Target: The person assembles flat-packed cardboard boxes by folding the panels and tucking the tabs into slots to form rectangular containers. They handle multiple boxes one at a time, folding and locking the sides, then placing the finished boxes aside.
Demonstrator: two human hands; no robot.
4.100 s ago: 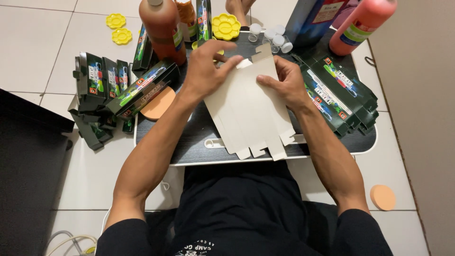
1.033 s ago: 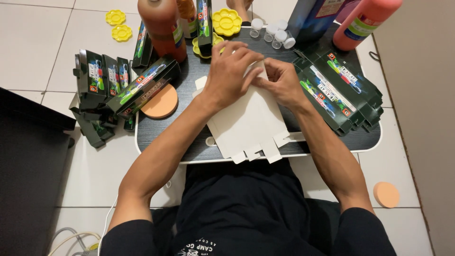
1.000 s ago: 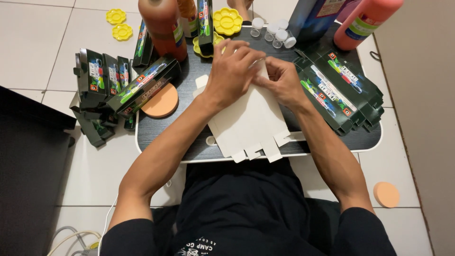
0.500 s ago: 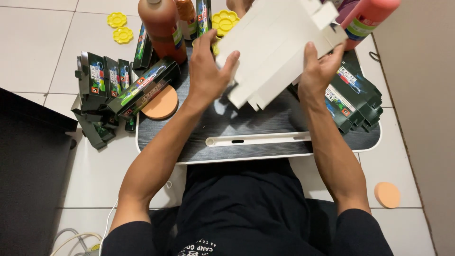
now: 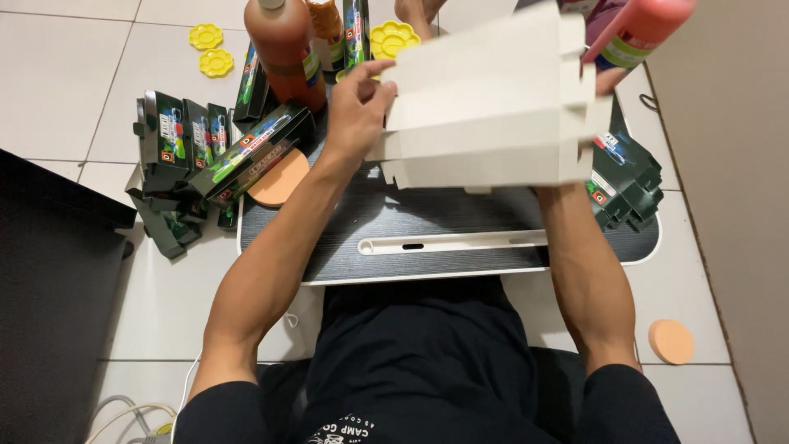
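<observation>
Holding a flat white cardboard box blank (image 5: 493,103), raised above the dark lap tray (image 5: 460,247) and tilted, with its cut tabs along the right edge. Left hand (image 5: 357,107) gripping the blank at its 9 o'clock edge, thumb in front, fingers curled around the upper corner. Right hand (image 5: 606,80) mostly hidden behind the blank at 3 o'clock; only a small part of it showing there, so cannot tell how its fingers close. At 9 o'clock from the tray, a pile of dark green printed cartons (image 5: 193,156) on the tile floor, with an orange round sponge (image 5: 278,177) just beside. At 12 o'clock, an orange paint bottle (image 5: 283,49) and yellow flower-shaped palettes (image 5: 209,48). At 3 o'clock, more green cartons (image 5: 629,181). At 5 o'clock, another orange sponge (image 5: 671,341) alone on the floor.
</observation>
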